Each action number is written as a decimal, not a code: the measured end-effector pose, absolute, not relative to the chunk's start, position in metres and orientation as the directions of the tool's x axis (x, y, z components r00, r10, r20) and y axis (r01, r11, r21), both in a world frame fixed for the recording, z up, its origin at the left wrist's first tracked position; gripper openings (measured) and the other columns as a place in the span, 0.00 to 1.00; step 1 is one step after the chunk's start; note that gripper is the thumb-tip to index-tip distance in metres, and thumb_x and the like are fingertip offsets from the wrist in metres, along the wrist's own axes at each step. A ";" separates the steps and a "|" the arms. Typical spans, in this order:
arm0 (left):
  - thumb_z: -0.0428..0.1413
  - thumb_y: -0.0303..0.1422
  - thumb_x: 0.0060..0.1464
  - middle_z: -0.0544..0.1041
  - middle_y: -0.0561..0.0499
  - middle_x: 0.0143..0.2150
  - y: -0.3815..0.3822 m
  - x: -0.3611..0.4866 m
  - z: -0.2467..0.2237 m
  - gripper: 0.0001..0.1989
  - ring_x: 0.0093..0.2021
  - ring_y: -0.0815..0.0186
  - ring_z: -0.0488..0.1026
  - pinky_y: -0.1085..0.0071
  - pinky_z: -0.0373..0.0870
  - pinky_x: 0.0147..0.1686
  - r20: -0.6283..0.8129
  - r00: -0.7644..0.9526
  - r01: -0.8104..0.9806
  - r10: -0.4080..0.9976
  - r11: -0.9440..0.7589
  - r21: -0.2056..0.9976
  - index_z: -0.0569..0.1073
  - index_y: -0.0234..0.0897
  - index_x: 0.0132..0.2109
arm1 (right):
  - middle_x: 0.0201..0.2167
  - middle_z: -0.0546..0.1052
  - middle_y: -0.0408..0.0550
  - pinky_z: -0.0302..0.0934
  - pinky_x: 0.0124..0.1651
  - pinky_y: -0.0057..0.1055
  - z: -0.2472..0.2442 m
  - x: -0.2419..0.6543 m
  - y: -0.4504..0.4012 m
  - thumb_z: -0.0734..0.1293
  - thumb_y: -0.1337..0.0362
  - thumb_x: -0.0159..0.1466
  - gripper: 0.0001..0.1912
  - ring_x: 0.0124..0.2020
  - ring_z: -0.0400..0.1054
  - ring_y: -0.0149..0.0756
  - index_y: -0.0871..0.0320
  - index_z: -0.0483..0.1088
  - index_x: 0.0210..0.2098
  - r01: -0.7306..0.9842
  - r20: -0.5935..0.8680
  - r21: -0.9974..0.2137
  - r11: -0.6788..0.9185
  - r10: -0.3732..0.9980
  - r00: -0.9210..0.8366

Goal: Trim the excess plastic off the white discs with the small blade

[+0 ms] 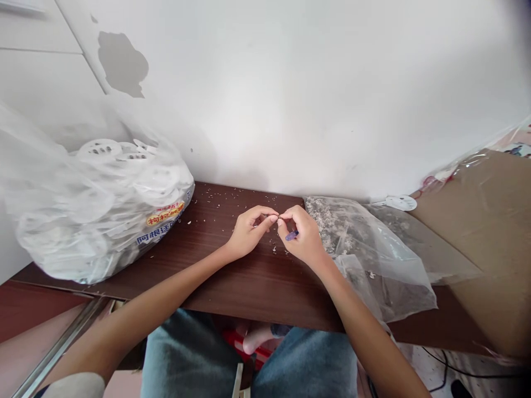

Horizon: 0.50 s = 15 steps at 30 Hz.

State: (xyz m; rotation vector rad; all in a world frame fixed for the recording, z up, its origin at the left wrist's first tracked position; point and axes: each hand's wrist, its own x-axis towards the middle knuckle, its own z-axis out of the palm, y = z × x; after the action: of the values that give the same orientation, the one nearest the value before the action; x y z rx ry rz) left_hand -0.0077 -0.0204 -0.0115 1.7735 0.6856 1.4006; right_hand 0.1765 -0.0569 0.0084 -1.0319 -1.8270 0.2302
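Note:
My left hand (245,232) and my right hand (305,235) meet over the dark brown table (249,287). Both are closed, with thumb and fingertips pinching a tiny dark piece between them, too small to name. A small purple object (291,236) sticks out from the curled fingers of my right hand; most of it is hidden in the palm. Small whitish scraps (274,249) lie on the tabletop below and around the hands. Just to the right of my right hand is a clear plastic bag (385,249) holding many small pale bits.
A large translucent bag (103,221) full of white plastic pieces stands on the left. A loose white perforated piece (400,203) lies at the back right, beside a cardboard box (485,237). The white wall (265,99) rises behind the table.

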 end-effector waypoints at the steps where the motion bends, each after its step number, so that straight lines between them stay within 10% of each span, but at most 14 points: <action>1: 0.63 0.43 0.66 0.82 0.47 0.41 -0.020 -0.007 -0.011 0.14 0.31 0.70 0.76 0.72 0.76 0.33 0.542 0.264 -0.056 0.798 -0.549 0.834 0.81 0.36 0.47 | 0.38 0.75 0.48 0.61 0.37 0.36 0.007 0.178 -0.056 0.68 0.63 0.69 0.02 0.35 0.68 0.38 0.52 0.69 0.42 0.595 0.680 -0.506 0.625 0.713 -0.171; 15: 0.66 0.48 0.61 0.78 0.50 0.36 -0.022 -0.001 -0.005 0.19 0.28 0.73 0.71 0.73 0.72 0.31 0.201 0.429 -0.261 0.881 -0.092 0.961 0.78 0.33 0.42 | 0.37 0.78 0.51 0.58 0.36 0.37 -0.002 0.203 -0.045 0.67 0.64 0.69 0.05 0.34 0.68 0.39 0.52 0.73 0.35 0.766 0.689 -0.160 0.623 0.626 -0.365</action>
State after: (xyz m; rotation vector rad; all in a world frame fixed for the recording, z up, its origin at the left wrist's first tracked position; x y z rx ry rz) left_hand -0.0006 -0.0221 -0.0052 1.3275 0.6182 1.0628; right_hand 0.2035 -0.0446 -0.0017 -1.0872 -2.1053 -0.2411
